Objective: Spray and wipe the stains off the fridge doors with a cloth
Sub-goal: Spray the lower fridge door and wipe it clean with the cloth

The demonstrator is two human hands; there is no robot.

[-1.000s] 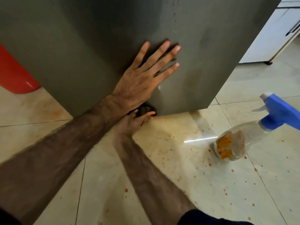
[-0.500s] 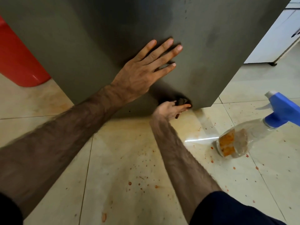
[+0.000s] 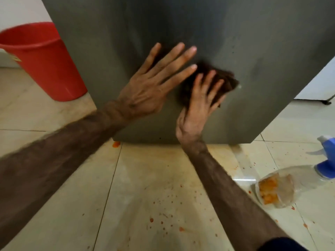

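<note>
The cream tiled floor (image 3: pixel 145 178) nearest the camera is speckled with orange-red spots, and a clear plastic spray bottle with a blue trigger head (image 3: pixel 290 182) lies on its side there, at the right. Above it, the right hand (image 3: pixel 197 109) presses a dark brown cloth (image 3: pixel 223 78) flat against the grey metal fridge door (image 3: pixel 235 42) – fingers straight and spread. The left hand (image 3: pixel 150 89) rests beside it (palm flat, fingers splayed). A red plastic bucket (image 3: pixel 45 60) stands further left.

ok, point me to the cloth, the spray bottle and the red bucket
cloth (image 3: pixel 223 79): head view, on the dark bunched part showing past the fingers against the fridge door.
spray bottle (image 3: pixel 291 180): head view, on its clear body lying on the floor.
red bucket (image 3: pixel 47 64): head view, on its outer wall.
</note>
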